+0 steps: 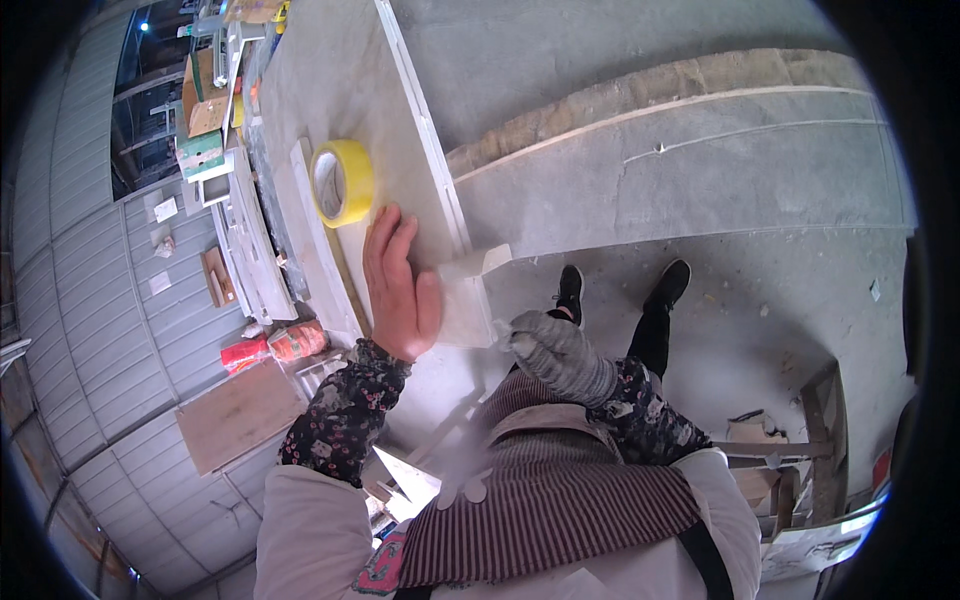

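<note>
My bare left hand (pixel 402 290) lies with its fingers stretched out on a pale flat panel (pixel 400 130). Just beyond its fingertips, a roll of yellow tape (pixel 342 183) stands on the panel. A pale strip of tape (pixel 478 263) is at the panel's edge, right of that hand, with one end sticking out past the edge. My right hand (pixel 562 357), in a grey knitted glove, is closed by the panel's near corner. Something small and whitish shows at its fingertips; what it grips is too small to make out.
A long narrow board (pixel 330 235) lies along the panel's left side. Further left are stacked white strips (pixel 250 235), orange-red bundles (pixel 298 340) and a brown board (pixel 240 415). Grey slabs with a rough edge (pixel 660 95) lie beyond my feet. A wooden frame (pixel 820 440) stands at the right.
</note>
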`<action>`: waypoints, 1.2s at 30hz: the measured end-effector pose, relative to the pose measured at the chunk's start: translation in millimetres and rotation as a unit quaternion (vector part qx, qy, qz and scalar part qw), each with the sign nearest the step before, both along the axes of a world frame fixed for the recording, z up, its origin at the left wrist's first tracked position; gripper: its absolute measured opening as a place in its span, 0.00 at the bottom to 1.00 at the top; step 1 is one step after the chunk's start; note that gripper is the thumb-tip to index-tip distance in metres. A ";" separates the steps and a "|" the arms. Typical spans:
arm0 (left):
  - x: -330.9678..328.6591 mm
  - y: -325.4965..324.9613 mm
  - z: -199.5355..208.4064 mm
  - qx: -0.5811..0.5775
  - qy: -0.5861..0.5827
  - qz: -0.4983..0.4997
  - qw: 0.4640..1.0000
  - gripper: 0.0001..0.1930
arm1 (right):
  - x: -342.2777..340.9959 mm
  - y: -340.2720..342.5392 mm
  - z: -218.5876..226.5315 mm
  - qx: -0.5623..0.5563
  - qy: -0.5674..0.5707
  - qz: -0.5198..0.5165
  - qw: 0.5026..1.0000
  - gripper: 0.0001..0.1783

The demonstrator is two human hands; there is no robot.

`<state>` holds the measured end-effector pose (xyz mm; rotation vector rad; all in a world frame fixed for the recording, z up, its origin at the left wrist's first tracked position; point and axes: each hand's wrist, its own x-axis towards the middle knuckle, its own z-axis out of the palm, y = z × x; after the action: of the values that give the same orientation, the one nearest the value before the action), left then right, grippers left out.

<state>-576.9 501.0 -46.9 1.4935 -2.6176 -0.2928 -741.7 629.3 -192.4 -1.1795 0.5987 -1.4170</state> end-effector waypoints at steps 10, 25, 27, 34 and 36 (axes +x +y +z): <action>0.8 0.9 -1.9 -0.016 0.002 -0.007 1.000 0.29 | -63.2 -12.3 28.8 0.194 -0.151 0.198 0.949 0.13; -1.1 1.0 -3.8 -0.050 0.028 0.002 0.998 0.25 | -112.9 -86.5 134.2 0.241 0.052 0.061 0.967 0.12; -1.5 1.6 -4.2 -0.051 0.038 0.007 0.998 0.24 | -112.9 -102.5 145.0 0.108 0.156 -0.012 0.982 0.13; -0.4 3.0 -5.0 -0.036 0.070 0.016 0.997 0.25 | -120.5 -163.0 172.8 0.120 0.287 0.034 0.950 0.11; 0.2 2.6 -5.8 -0.046 0.083 0.014 0.995 0.24 | -116.2 -178.6 169.4 0.086 0.268 0.059 0.958 0.09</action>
<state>-576.7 503.6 -52.7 1.4115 -2.4438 -0.2781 -857.8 450.7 -23.0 -1.4374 0.9872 -0.9161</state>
